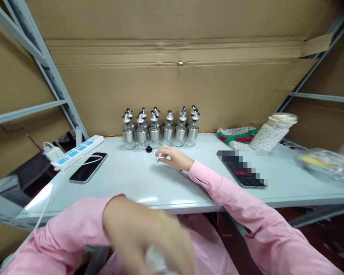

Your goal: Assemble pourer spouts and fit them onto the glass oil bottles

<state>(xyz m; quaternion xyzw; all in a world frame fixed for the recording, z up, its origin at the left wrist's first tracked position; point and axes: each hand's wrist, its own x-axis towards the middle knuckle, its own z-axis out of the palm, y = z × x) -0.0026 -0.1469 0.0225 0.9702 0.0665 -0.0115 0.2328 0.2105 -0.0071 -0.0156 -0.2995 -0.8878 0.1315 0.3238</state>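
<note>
My right hand (174, 157) reaches over the table and pinches a small silvery cap-like piece (157, 158) between thumb and fingertips. Just beyond it, to the left, a small black stopper (149, 149) rests on the tabletop. Behind stand two rows of glass bottles with steel sleeves (154, 134), topped by silver pour spouts with black levers. Low in the view and close to the camera, my left hand (149, 233) is blurred by motion. Its fingers curl around a pale, shiny object (157, 261) whose kind is lost in the blur.
On the white table (126, 183), a phone (88, 168) and a power strip (80, 151) with a white cable lie left. Rightward are another phone (242, 170), a patterned cloth (236, 137), a white tumbler (272, 131) and a plastic bag (326, 164). Cardboard (172, 84) walls the back.
</note>
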